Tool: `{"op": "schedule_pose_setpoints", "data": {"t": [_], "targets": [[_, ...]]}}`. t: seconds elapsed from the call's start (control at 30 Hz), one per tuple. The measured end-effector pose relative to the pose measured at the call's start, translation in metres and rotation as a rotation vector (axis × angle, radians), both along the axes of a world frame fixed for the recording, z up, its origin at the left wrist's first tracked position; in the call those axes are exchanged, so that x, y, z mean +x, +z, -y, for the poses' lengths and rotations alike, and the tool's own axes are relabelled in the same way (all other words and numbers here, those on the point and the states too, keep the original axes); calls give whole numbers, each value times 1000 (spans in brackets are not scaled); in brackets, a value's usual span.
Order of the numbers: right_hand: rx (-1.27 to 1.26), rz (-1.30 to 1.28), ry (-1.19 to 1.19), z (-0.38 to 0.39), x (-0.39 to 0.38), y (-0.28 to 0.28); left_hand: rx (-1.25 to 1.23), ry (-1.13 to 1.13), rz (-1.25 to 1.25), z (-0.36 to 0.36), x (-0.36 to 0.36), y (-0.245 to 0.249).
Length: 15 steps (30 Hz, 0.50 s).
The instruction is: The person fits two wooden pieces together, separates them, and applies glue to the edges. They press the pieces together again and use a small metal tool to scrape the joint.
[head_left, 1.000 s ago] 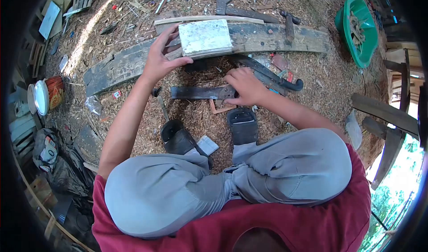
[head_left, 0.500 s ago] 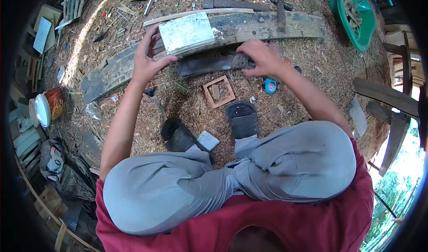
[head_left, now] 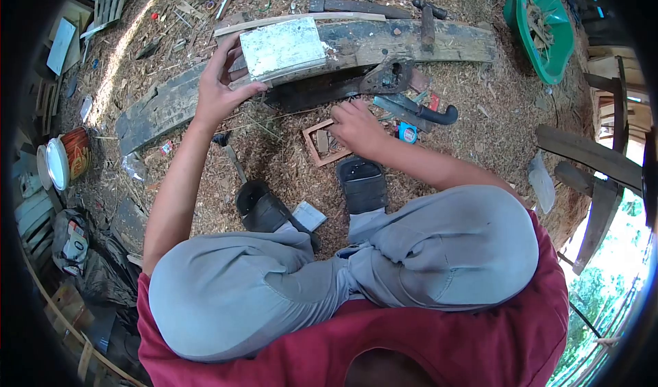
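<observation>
My left hand (head_left: 221, 89) grips the left end of a white-faced wooden board (head_left: 282, 48), thumb at its near edge and fingers behind. The board lies on a long weathered plank (head_left: 439, 43). My right hand (head_left: 358, 128) is low over the wood shavings, its fingers curled; whatever they may hold is hidden. Just beside it a small reddish wooden frame (head_left: 314, 147) lies on the ground. A handsaw (head_left: 312, 94) leans along the plank's near side, its dark handle (head_left: 389, 78) to the right, with no hand on it.
A knife with a black handle (head_left: 439, 114) and a blue tape measure (head_left: 408, 133) lie right of my right hand. A hammer (head_left: 428, 27) rests on the plank, an axe (head_left: 363, 7) behind it. A green basin (head_left: 548, 38) holds wood scraps. A paint bucket (head_left: 57, 164) stands left.
My right hand has let go of the saw handle and come down toward the small frame. The saw now rests against the plank. My left hand keeps its hold on the white board.
</observation>
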State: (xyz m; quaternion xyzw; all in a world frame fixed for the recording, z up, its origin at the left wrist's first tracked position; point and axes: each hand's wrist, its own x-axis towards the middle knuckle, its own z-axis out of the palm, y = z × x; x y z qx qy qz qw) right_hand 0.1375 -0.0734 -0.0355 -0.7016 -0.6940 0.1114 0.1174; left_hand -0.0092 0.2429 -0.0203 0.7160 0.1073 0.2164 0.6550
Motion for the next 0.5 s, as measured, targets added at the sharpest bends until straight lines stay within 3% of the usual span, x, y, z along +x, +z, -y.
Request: {"op": "schedule_pose_setpoints", "data": {"t": [0.23,0.5], "targets": [[-80,262,-66,-7,-16,-7,27,26,-38,2,-3,4],[-71,166,-20,-2,-16,-11,15,6,-62,2,-1,3]]}}
